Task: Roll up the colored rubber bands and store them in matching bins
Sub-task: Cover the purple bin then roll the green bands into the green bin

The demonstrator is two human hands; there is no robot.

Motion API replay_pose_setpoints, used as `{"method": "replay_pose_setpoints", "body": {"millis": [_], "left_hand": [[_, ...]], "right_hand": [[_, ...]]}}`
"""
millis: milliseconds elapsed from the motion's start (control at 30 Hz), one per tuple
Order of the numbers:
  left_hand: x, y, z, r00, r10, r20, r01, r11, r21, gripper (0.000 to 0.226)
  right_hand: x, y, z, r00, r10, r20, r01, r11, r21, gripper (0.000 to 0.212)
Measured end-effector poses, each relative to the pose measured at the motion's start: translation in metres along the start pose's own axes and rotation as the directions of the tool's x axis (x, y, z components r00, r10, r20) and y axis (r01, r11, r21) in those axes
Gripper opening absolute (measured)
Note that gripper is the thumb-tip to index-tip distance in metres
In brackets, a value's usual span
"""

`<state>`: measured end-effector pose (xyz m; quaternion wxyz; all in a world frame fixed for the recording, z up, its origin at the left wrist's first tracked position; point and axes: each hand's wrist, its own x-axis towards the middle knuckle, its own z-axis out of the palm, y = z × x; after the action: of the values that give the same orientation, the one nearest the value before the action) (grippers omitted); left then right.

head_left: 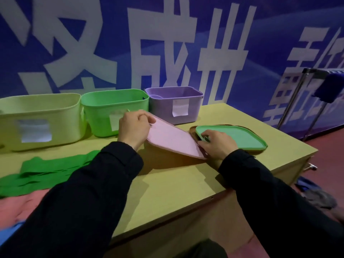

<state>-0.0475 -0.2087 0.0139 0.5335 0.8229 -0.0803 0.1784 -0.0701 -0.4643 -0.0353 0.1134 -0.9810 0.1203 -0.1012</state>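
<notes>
Spanning the yellow table, three bins stand in a back row: pale yellow bin, green bin, purple bin. Green rubber bands lie lengthwise left-right. Pink lid tilted, long axis running far-left to near-right; left hand grips its far end, right hand pinches its near corner.

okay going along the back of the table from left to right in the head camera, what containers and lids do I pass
Pale yellow-green bin → bright green bin → purple bin; then, slightly nearer, the pink lid that both hands hold → green lid lying flat on the table.
</notes>
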Motion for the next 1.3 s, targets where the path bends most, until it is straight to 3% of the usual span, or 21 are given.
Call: {"method": "replay_pose_setpoints", "body": {"millis": [67,167,333,433,500,533,633,700,733,767,800,833,867,900,933,1000,1133,1200,1300], "left_hand": [[0.003,-0.001,-0.02,1.0,0.009,-0.024,-0.009,1.0,-0.013,0.045],[0.0,-0.005,-0.039,0.998,-0.005,-0.062,0.003,1.0,-0.026,0.044],[-0.003,-0.011,-0.07,0.974,-0.184,-0.134,0.156,0.968,-0.194,0.041],[0.004,-0.015,-0.083,0.938,-0.328,-0.111,0.259,0.876,-0.406,0.033],[0.01,-0.012,-0.085,0.898,-0.439,-0.016,0.353,0.743,-0.569,0.028],[0.013,-0.009,-0.084,0.873,-0.485,0.057,0.404,0.652,-0.642,0.027],[0.021,0.002,-0.071,0.794,-0.545,0.27,0.516,0.368,-0.774,0.022],[0.027,0.009,-0.058,0.82,-0.482,0.309,0.49,0.31,-0.815,0.015],[0.031,0.014,-0.05,0.855,-0.418,0.308,0.465,0.349,-0.814,0.014],[0.034,0.019,-0.042,0.891,-0.343,0.298,0.436,0.461,-0.773,0.016],[0.039,0.022,-0.033,0.923,-0.264,0.279,0.384,0.637,-0.669,0.018],[0.047,0.023,-0.024,0.95,-0.182,0.255,0.29,0.818,-0.497,0.017],[0.055,0.021,-0.014,0.965,-0.101,0.242,0.174,0.937,-0.303,0.023],[0.064,0.019,-0.004,0.969,-0.038,0.242,0.077,0.985,-0.152,0.033],[0.071,0.017,0.006,0.969,-0.008,0.246,0.026,0.997,-0.071,0.043],[0.085,0.015,0.023,0.98,-0.065,0.189,0.075,0.996,-0.048,0.054],[0.112,0.013,0.054,0.971,-0.24,0.01,0.236,0.949,-0.21,0.025],[0.123,0.011,0.067,0.978,-0.209,-0.012,0.197,0.94,-0.277,0.021],[0.133,0.008,0.083,0.993,-0.106,0.06,0.117,0.969,-0.216,0.04]], "right_hand": [[0.001,-0.012,0.004,1.0,-0.01,0.002,0.01,1.0,0.01,0.039],[-0.006,-0.037,0.009,0.982,-0.113,-0.153,0.14,0.974,0.177,0.034],[-0.017,-0.061,-0.002,0.963,-0.212,-0.169,0.271,0.782,0.561,0.043],[-0.016,-0.058,-0.02,0.973,-0.181,-0.145,0.219,0.509,0.832,0.037],[-0.013,-0.053,-0.034,0.981,-0.156,-0.118,0.152,0.225,0.963,0.037],[-0.01,-0.051,-0.041,0.977,-0.161,-0.142,0.169,0.164,0.972,0.038],[0.002,-0.044,-0.057,0.941,-0.178,-0.287,0.337,0.43,0.837,0.027],[0.016,-0.038,-0.065,0.925,-0.091,-0.369,0.365,0.486,0.794,0.026],[0.024,-0.033,-0.07,0.916,-0.024,-0.399,0.365,0.462,0.809,0.026],[0.033,-0.029,-0.074,0.908,0.047,-0.415,0.358,0.424,0.832,0.027],[0.042,-0.025,-0.08,0.904,0.111,-0.414,0.348,0.375,0.859,0.028],[0.051,-0.021,-0.085,0.901,0.164,-0.402,0.334,0.33,0.883,0.03],[0.061,-0.018,-0.088,0.899,0.218,-0.381,0.312,0.292,0.904,0.033],[0.072,-0.014,-0.09,0.894,0.274,-0.354,0.281,0.271,0.921,0.037],[0.083,-0.01,-0.09,0.89,0.323,-0.32,0.237,0.272,0.933,0.039],[0.106,-0.002,-0.088,0.906,0.358,-0.228,0.128,0.283,0.951,0.039],[0.144,0.009,-0.074,0.982,0.19,0.021,-0.061,0.208,0.976,0.051],[0.163,0.011,-0.064,0.976,0.217,0.003,-0.047,0.198,0.979,0.048],[0.194,0.008,-0.052,0.947,0.311,-0.078,-0.025,0.313,0.949,0.045]]}}
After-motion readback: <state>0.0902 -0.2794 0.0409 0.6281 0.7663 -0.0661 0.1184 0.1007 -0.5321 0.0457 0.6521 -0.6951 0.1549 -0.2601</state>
